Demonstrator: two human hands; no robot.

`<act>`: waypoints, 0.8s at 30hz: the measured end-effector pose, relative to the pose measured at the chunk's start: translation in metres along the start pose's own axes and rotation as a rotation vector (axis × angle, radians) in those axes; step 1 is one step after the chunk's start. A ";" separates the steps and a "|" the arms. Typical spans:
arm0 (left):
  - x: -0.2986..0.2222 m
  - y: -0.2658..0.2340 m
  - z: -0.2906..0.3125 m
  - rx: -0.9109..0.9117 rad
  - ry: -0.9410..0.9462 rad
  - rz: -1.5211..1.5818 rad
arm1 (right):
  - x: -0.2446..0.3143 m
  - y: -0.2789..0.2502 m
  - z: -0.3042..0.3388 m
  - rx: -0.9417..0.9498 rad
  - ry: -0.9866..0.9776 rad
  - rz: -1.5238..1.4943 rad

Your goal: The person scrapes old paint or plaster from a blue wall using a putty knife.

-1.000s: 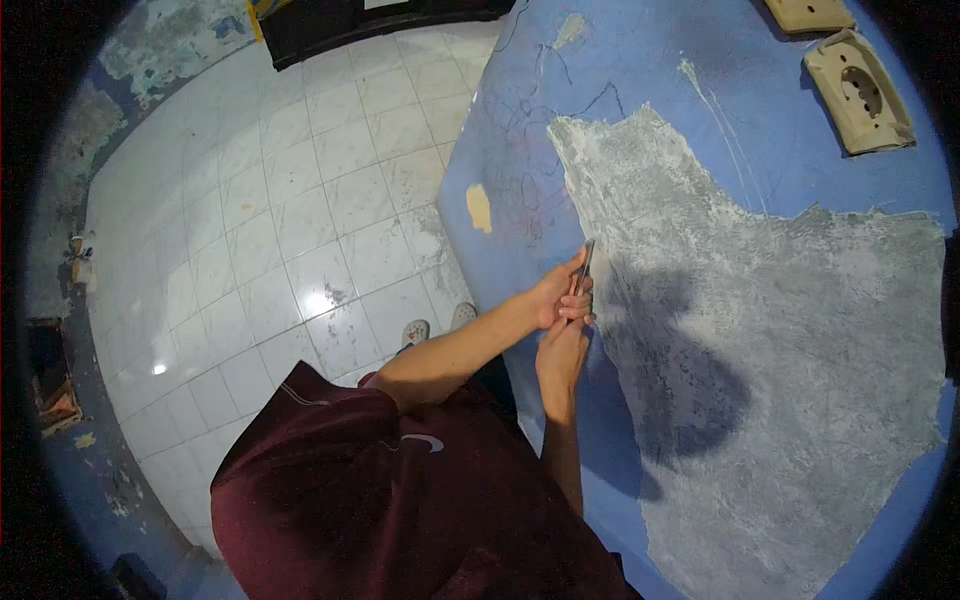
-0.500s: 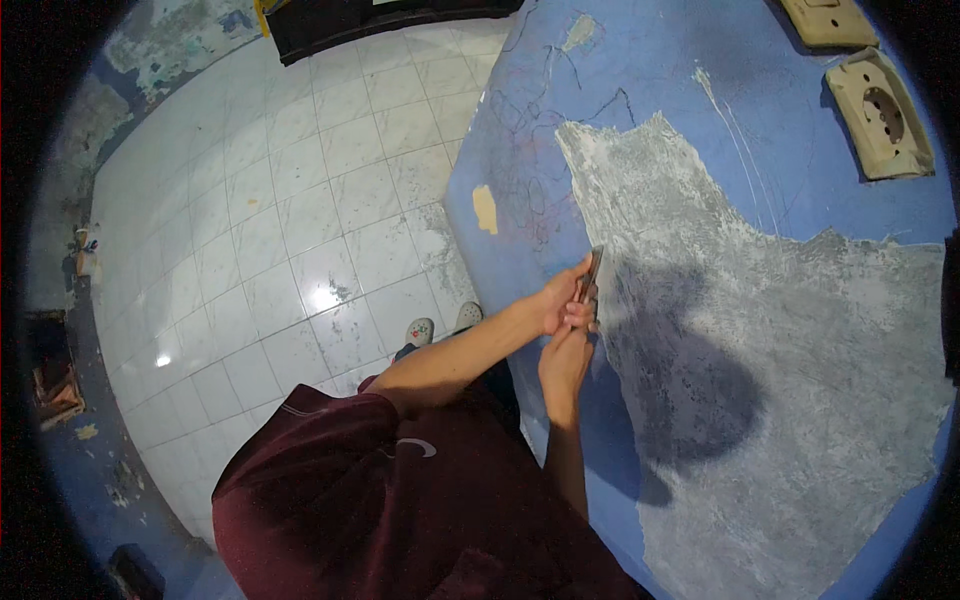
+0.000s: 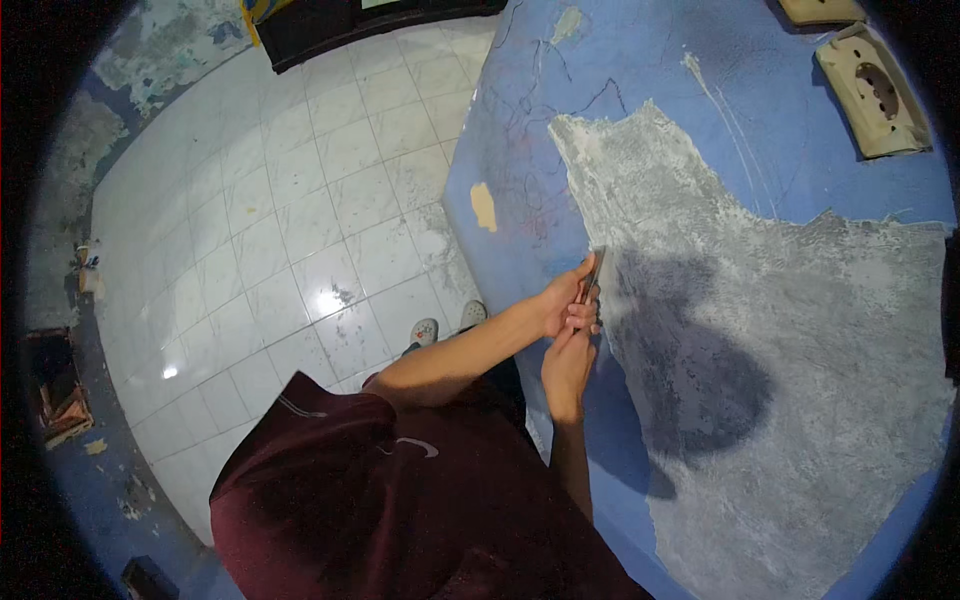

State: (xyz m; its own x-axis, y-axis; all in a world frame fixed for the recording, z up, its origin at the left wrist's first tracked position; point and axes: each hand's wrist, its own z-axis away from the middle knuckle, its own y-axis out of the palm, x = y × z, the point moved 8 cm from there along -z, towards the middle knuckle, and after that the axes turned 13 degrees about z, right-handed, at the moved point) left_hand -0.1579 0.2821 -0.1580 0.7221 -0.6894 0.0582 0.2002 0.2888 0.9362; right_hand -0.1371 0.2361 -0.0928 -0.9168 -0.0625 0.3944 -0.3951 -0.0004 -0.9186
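A narrow flat metal scraper (image 3: 597, 262) has its blade against the wall, at the left edge of a grey bare patch (image 3: 760, 300) in the blue paint (image 3: 540, 170). My left hand (image 3: 562, 304) is closed around it, with the thumb stretched up along the blade. Just below, my right hand (image 3: 568, 362) grips the lower end of the same tool. The fingers hide most of its handle. Blue paint lies to the left of the blade, bare grey plaster to the right.
Two cream wall sockets (image 3: 875, 92) are fixed at the upper right. White floor tiles (image 3: 330, 180) spread to the left, with my shoes (image 3: 425, 331) close to the wall. A dark piece of furniture (image 3: 330, 30) stands at the far end. An open wall box (image 3: 62, 390) shows at far left.
The view has shifted slightly, the wall moving a little up and left in it. Both hands keep their hold on the scraper, now slightly lower along the patch's edge.
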 end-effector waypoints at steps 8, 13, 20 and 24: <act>-0.013 -0.005 0.007 -0.178 0.070 -0.038 | 0.012 -0.004 0.003 -0.053 -0.072 -0.060; -0.018 -0.007 -0.002 0.045 0.024 0.060 | 0.006 0.014 -0.001 0.129 0.126 0.133; -0.025 -0.005 -0.008 -0.089 0.075 0.044 | 0.007 0.004 -0.014 0.012 -0.026 -0.032; -0.017 -0.009 -0.001 -0.076 0.073 0.061 | 0.015 0.004 -0.003 0.042 0.009 -0.024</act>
State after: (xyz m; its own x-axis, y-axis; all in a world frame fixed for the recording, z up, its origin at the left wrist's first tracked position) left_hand -0.1712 0.2918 -0.1682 0.7805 -0.6193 0.0859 0.2023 0.3803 0.9025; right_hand -0.1522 0.2379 -0.0908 -0.9076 -0.0527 0.4164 -0.4145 -0.0436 -0.9090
